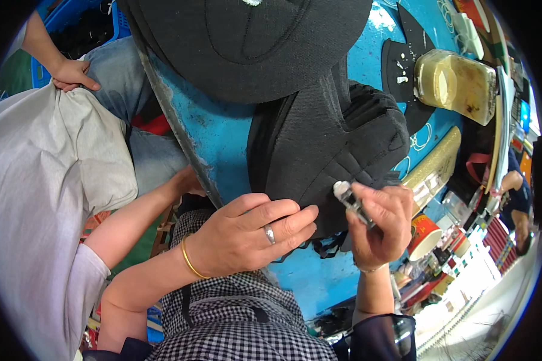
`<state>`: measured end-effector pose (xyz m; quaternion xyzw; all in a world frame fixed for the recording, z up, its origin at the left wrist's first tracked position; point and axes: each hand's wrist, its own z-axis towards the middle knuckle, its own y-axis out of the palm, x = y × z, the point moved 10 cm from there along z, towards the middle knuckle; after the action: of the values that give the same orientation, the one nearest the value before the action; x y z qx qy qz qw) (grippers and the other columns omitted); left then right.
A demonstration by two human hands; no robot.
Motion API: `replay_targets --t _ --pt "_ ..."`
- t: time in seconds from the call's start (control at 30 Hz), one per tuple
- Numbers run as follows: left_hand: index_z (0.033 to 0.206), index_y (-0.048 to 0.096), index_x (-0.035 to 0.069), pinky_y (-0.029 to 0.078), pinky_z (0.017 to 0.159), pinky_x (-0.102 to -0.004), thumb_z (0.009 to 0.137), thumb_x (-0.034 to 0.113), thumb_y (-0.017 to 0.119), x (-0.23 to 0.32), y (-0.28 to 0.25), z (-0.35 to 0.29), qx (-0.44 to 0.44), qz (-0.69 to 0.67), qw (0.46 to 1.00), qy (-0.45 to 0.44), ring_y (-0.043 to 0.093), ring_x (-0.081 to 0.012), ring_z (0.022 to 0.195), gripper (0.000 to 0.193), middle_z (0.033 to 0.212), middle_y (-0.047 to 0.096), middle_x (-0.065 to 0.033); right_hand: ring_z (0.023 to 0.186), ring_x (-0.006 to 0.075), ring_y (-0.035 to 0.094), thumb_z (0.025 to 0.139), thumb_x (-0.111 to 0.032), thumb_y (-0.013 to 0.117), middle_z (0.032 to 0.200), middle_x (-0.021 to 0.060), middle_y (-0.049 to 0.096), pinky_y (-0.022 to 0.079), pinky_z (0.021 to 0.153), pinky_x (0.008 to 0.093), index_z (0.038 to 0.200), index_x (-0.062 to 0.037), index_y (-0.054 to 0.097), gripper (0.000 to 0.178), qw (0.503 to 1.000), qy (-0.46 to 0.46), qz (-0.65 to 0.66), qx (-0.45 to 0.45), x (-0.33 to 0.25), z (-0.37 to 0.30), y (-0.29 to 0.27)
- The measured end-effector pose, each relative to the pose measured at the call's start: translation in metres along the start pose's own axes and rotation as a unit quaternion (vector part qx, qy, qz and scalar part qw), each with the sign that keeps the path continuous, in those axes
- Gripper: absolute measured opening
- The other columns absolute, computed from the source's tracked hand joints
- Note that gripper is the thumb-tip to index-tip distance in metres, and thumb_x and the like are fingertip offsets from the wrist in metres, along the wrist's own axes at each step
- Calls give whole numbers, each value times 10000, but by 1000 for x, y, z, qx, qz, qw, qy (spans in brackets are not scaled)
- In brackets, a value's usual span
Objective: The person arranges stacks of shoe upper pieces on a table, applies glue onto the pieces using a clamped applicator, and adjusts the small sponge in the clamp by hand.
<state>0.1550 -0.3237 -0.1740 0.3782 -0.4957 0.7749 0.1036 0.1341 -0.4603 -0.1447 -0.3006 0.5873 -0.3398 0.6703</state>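
Note:
A stack of black fabric pieces (307, 150), with stitched lines and cut edges, lies on the blue table before me. At its near edge my left hand (253, 233) is closed, fingers bent together on the top piece and thumb hidden. Just to the right my right hand (382, 222) pinches a small metal tool with a white tip (348, 195) between thumb and fingers. The tip hovers over or touches the black fabric; which of the two I cannot tell. Its exact kind is partly covered by my fingers.
A large round black piece (253, 48) lies at the far side. To the far right stands a clear tub (463, 84) with yellowish contents. A red paper cup (424, 234) and clutter line the right. A co-worker's hand (75, 75) and pale shirt are close at left.

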Motion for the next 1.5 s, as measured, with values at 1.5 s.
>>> replay_targets --t 1.5 --pt "1024 695 154 470 698 -294 659 206 814 -30 -71 27 37 -75 996 41 590 -200 853 387 1056 615 -40 876 218 607 850 -92 689 962 151 705 428 814 350 1005 -34 548 217 967 102 178 148 33 -12 -31"
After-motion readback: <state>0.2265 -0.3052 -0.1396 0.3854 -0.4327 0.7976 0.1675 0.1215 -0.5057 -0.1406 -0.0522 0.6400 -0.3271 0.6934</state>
